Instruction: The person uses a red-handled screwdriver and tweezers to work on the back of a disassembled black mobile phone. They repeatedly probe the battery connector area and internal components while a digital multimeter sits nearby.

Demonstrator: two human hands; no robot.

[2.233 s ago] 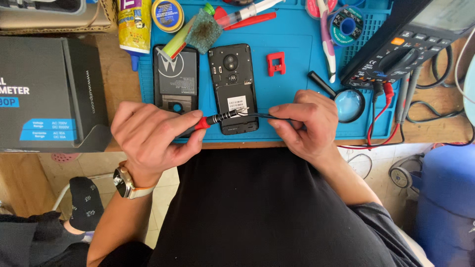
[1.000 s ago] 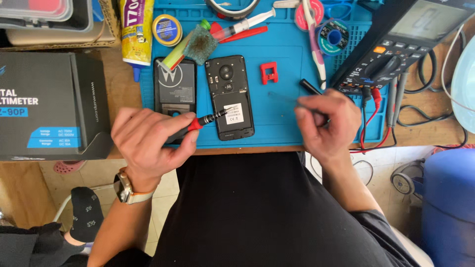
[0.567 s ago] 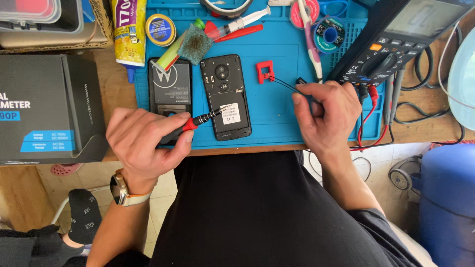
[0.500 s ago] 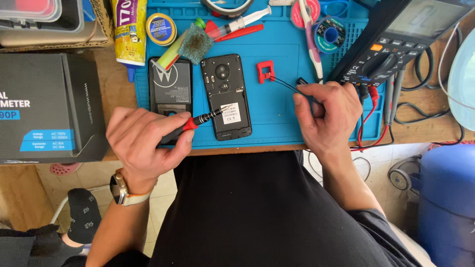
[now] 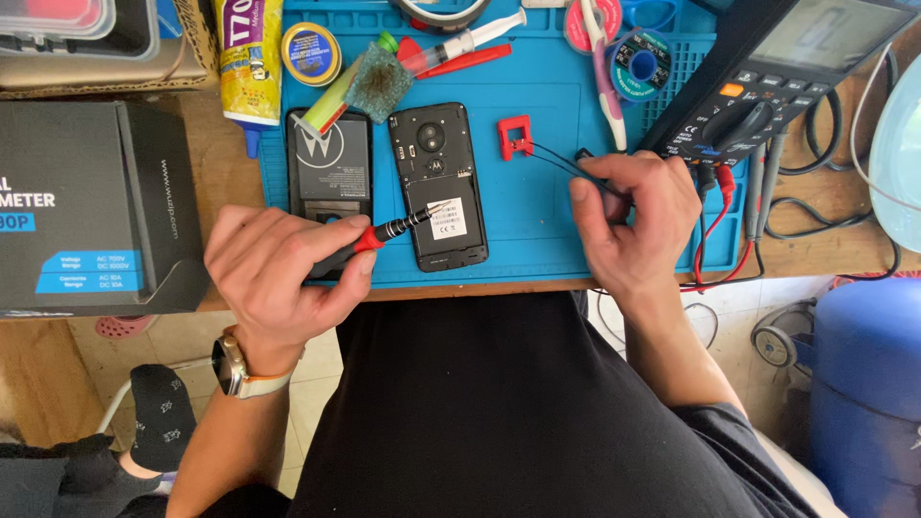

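Note:
An opened black phone (image 5: 439, 187) lies back-up on the blue work mat (image 5: 537, 221), its removed back cover (image 5: 329, 168) beside it on the left. My left hand (image 5: 283, 278) grips a small red-and-black screwdriver (image 5: 389, 232) whose tip rests over the phone's lower half. My right hand (image 5: 628, 216) holds black tweezers (image 5: 566, 163), their tips at a small red square holder (image 5: 515, 137) right of the phone. A watch sits on my left wrist.
A multimeter (image 5: 767, 86) with red and black leads lies at the right. A dark cardboard box (image 5: 91, 206) stands at the left. A glue tube (image 5: 247, 58), round tin (image 5: 311, 54), brush, syringe and solder spools line the mat's far side.
My right hand has moved away from the phone to the right and up, carrying the tweezers to the red holder. My left hand kept the screwdriver over the phone.

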